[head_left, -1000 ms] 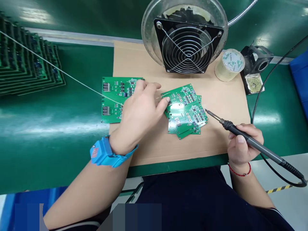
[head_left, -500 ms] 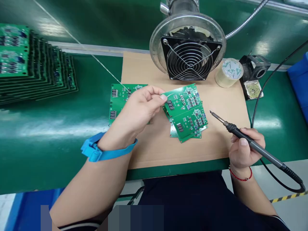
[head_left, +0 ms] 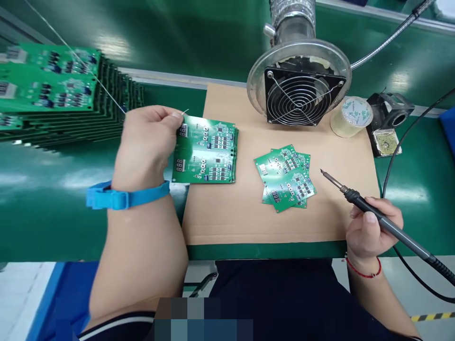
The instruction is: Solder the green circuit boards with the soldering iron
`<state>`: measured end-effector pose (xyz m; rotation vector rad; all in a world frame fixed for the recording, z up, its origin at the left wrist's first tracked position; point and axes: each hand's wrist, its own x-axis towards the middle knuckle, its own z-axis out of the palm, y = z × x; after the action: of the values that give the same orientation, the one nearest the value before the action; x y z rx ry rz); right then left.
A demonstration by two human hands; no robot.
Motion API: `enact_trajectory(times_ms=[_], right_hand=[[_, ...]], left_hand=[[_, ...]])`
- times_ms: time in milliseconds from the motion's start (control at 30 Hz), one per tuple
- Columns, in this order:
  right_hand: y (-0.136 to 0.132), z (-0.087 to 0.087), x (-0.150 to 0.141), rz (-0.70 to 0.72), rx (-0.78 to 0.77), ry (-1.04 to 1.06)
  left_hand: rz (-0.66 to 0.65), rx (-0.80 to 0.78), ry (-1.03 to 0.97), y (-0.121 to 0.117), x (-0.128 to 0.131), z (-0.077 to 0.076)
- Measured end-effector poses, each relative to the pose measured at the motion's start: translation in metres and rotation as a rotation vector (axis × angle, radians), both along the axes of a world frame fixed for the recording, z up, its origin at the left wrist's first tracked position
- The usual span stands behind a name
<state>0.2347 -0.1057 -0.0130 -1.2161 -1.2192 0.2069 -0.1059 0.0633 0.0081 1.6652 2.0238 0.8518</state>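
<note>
My left hand [head_left: 151, 135] is closed, thumb and forefinger pinching a thin solder wire [head_left: 108, 92] whose short tip sticks out past the fingers. It is at the upper left corner of a small stack of green circuit boards [head_left: 206, 156]; whether the fingers touch the top board I cannot tell. In my right hand [head_left: 373, 227] is a soldering iron [head_left: 382, 220], its tip pointing up and left. Left of that tip, a few more circuit boards [head_left: 286, 180] lie crosswise on each other on the cardboard sheet [head_left: 220, 215].
A fume extractor fan [head_left: 298, 102] hangs over the back of the cardboard. Behind the iron stand a roll of clear tape [head_left: 351, 118] and a black iron holder with a sponge tray [head_left: 387, 142]. A tall stack of circuit boards [head_left: 71, 94] rises at the left.
My left hand has gone left with the wire, from the crossed boards to the other small stack. The top crossed board lies released. My right hand keeps holding the iron; the view has shifted left.
</note>
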Motion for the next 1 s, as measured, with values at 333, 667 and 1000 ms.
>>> enact_trajectory(times_ms=[333, 667, 1000], right_hand=[[0.0, 0.0, -0.001, -0.003, 0.004, 0.007], [0.0, -0.002, -0.001, -0.009, 0.014, 0.022], [0.0, 0.002, -0.003, 0.051, -0.172, 0.059]], left_hand=[[-0.003, 0.054, 0.083, -0.018, 0.043, 0.016], [-0.575, -0.119, 0.364, -0.056, 0.121, -0.002], [-0.895, -0.093, 0.221, -0.047, 0.101, -0.006]])
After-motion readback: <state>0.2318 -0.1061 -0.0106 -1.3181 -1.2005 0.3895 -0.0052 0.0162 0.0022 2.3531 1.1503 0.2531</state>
